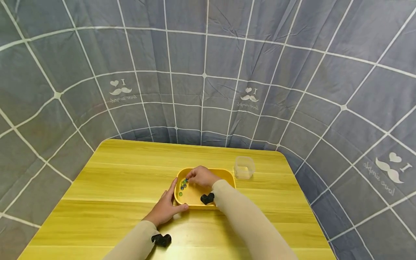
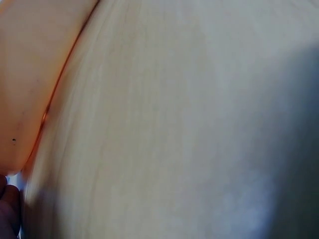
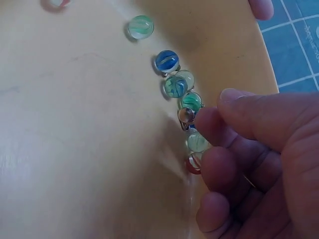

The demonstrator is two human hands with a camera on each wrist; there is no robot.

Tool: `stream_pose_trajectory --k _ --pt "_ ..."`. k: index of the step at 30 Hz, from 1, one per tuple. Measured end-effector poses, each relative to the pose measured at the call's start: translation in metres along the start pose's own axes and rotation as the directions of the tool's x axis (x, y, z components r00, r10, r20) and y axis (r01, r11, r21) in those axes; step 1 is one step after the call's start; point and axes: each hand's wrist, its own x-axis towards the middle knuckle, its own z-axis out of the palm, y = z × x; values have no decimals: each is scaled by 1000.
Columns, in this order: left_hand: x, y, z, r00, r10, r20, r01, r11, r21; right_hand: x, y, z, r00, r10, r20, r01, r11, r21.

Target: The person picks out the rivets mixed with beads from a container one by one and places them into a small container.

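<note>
A shallow yellow tray (image 1: pixel 224 173) rests on the table, with several glass marbles (image 1: pixel 183 185) near its left wall. My left hand (image 1: pixel 164 207) holds the tray's near left corner, fingers along the left side and thumb at the front. In the left wrist view only a fingertip (image 2: pixel 9 209) shows beside the tray wall (image 2: pixel 40 74). Reaching over the tray, my right hand (image 1: pixel 202 176) has its fingertips down at the marbles. In the right wrist view the loosely bent fingers (image 3: pixel 219 167) are right beside a row of green, blue and red-streaked marbles (image 3: pixel 191 102).
A clear plastic container (image 1: pixel 244 168) stands on the wood-grain table (image 1: pixel 130 173), just past the tray's far right corner. Behind the table hangs a grey curtain (image 1: pixel 185 86) with white lines. One green-streaked marble (image 3: pixel 141 27) lies apart from the row.
</note>
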Motion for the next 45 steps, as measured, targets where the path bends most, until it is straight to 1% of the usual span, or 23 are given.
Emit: stream_pose_trajectory --k 5,9,15,21,23,29,37,45 --pt "-1 1 -1 1000 -4 1 4 1000 -3 2 1 3 1000 3 -9 -4 1000 -30" --pt "-2 2 -1 1000 -5 3 5 1000 0 1 1 3 1000 19 0 -19 999 -27" --pt "0 1 -1 1000 -13 9 13 1000 11 1 3 6 1000 24 11 -23 998 -51" --pt "-1 3 0 1000 -20 4 20 999 26 2 5 8 1000 30 4 -30 999 -40" --pt "-2 4 0 1000 -23 2 23 999 26 2 7 9 1000 26 -3 -26 998 -52" --pt "0 4 1 1000 -12 -2 12 1000 17 4 9 10 1000 -5 -22 3 997 -83" --pt "0 5 2 1000 7 2 -7 1000 4 2 11 11 1000 14 -22 -15 999 -41" --pt "1 3 2 1000 14 -4 -14 1000 24 2 13 11 1000 -1 -18 0 998 -60"
